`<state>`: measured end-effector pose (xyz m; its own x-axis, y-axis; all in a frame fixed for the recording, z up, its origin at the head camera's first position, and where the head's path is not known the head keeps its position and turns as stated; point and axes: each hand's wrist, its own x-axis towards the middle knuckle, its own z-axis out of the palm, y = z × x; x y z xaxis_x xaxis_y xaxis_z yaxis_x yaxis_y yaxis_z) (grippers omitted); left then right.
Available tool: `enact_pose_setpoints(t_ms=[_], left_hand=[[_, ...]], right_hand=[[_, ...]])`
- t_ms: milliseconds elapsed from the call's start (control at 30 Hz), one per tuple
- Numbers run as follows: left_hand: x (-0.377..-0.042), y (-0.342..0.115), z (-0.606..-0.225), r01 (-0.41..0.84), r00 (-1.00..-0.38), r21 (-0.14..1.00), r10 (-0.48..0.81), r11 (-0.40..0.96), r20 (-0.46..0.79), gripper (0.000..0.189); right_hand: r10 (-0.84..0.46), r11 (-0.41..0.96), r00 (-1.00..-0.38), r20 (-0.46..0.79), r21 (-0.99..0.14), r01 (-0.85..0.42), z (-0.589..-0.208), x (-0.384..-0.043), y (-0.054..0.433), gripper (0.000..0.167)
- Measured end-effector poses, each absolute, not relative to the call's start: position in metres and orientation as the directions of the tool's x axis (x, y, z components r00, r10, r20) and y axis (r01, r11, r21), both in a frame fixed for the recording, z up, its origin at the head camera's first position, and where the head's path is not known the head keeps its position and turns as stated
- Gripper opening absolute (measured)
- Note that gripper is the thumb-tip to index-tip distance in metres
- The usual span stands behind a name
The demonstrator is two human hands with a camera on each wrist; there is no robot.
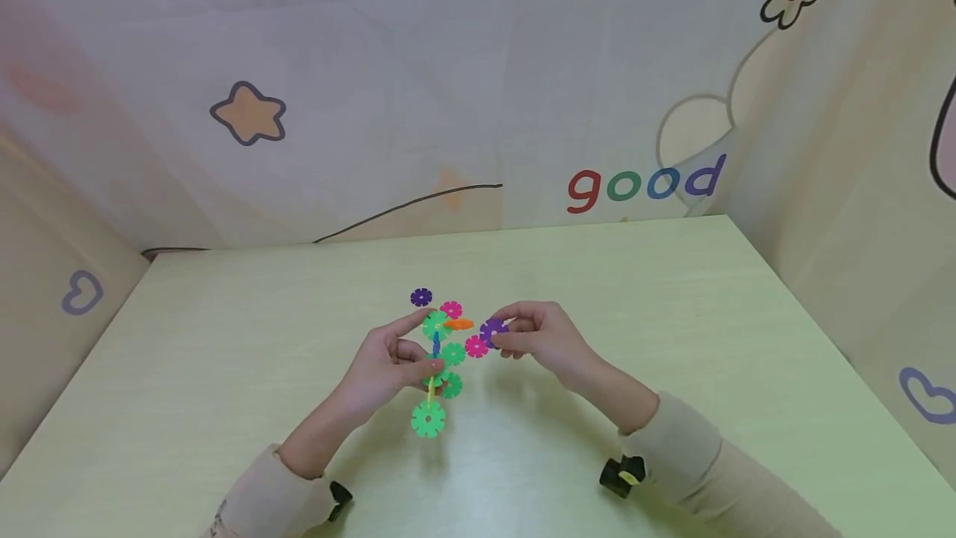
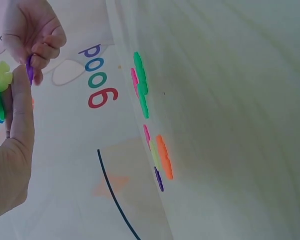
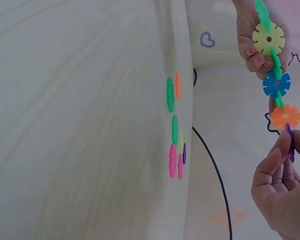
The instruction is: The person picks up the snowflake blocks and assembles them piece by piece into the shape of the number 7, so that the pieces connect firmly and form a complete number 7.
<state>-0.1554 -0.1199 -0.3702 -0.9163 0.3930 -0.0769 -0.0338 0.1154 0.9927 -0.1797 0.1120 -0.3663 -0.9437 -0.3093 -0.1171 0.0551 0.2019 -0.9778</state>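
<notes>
My left hand point(image 1: 384, 365) grips a chain of slotted plastic discs point(image 1: 428, 420) by its middle, the index finger reaching up along it. In the right wrist view the chain runs from green through a yellow disc point(image 3: 262, 41), green, a blue disc point(image 3: 270, 86) and green to an orange disc point(image 3: 285, 116) at its end. Between thumb and fingertips my right hand point(image 1: 545, 339) pinches a purple disc point(image 3: 290, 145). Its edge is right at the orange disc's rim in that view. Part of the chain is hidden by the left fingers.
Loose discs lie on the pale table point(image 1: 224, 372) beyond the hands: dark purple point(image 1: 421, 297), pink point(image 1: 451, 310), another pink point(image 1: 476, 346), green point(image 1: 453, 354), and orange point(image 2: 164, 157) and yellow point(image 2: 154, 154) in the left wrist view. Printed curtains stand along the table's back and sides.
</notes>
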Motion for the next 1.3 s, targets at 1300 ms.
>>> enact_pose_setpoints(t_ms=[1300], left_hand=[[-0.1499,-0.1104,-0.3769,-0.002,-0.939,0.992,0.341,0.129,-0.046,0.035]], right_hand=[[-0.289,0.212,-0.957,-0.035,-0.977,-0.028,-0.3642,-0.1749,0.1019,0.023]])
